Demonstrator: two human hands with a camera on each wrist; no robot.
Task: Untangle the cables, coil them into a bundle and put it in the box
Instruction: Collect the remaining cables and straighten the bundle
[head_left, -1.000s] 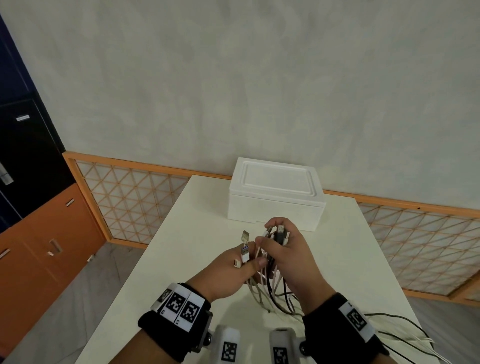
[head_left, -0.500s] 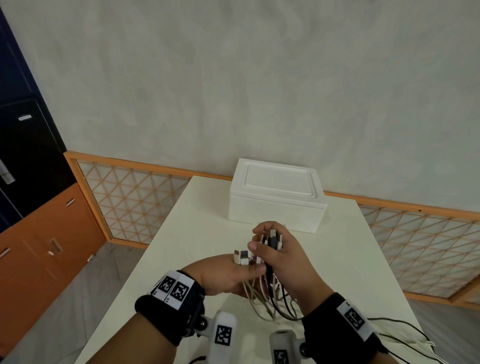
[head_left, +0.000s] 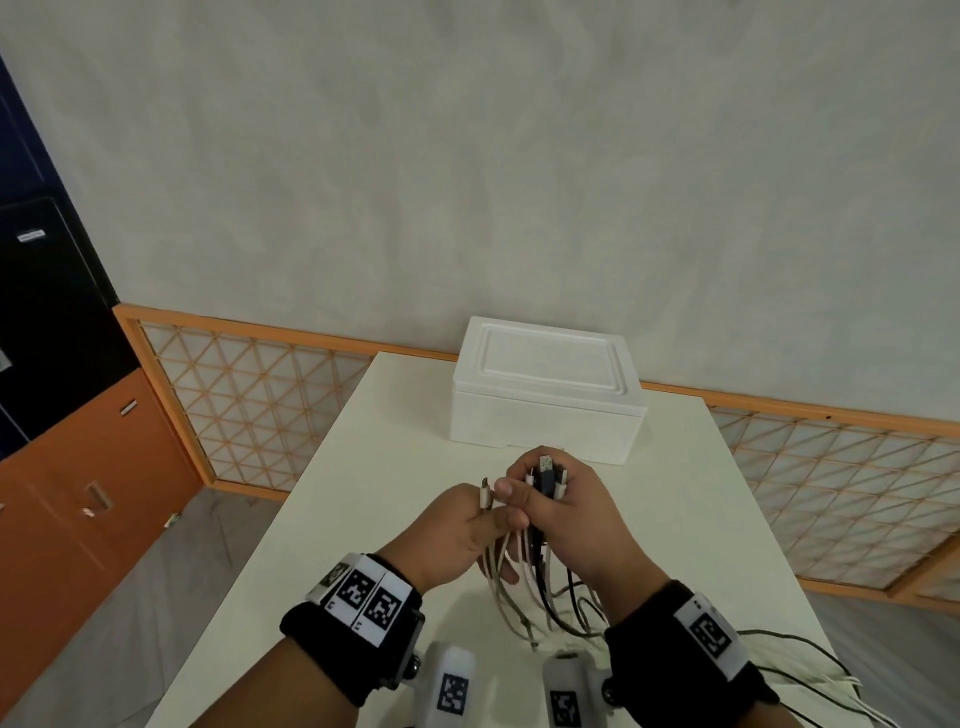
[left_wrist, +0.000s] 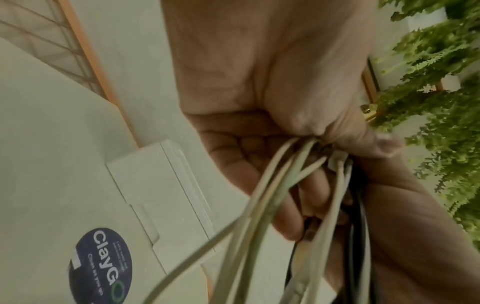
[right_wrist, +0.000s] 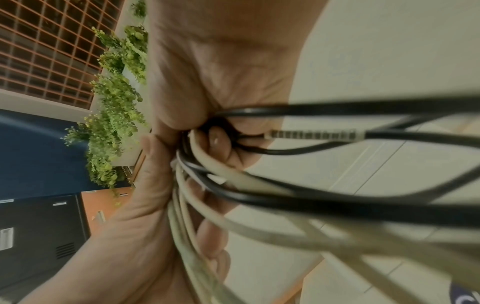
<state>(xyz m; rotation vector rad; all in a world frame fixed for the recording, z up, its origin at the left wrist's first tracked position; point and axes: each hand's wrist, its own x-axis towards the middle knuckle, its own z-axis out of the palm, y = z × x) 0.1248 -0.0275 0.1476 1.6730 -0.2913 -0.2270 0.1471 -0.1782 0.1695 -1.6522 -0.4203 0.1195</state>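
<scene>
Several white and black cables (head_left: 524, 582) hang in loops from both hands above the white table (head_left: 363, 493). My right hand (head_left: 561, 499) grips a cluster of plug ends, black and white, that stick up from its fist. My left hand (head_left: 483, 514) pinches a white plug end beside it, with white cables (left_wrist: 280, 185) running through its curled fingers. Both hands touch each other. In the right wrist view black cables (right_wrist: 324, 197) and white ones pass under the curled fingers. The white foam box (head_left: 545, 395) stands shut behind the hands.
Loose cable tails (head_left: 789, 670) trail over the table's near right edge. An orange lattice railing (head_left: 260, 395) runs behind the table. Dark and orange cabinets (head_left: 57, 441) stand at the left. A round blue sticker (left_wrist: 101, 267) is on the box side.
Both hands have lifted slightly and closed together. The white plug in my left hand now stands upright beside the right hand's cluster of plugs.
</scene>
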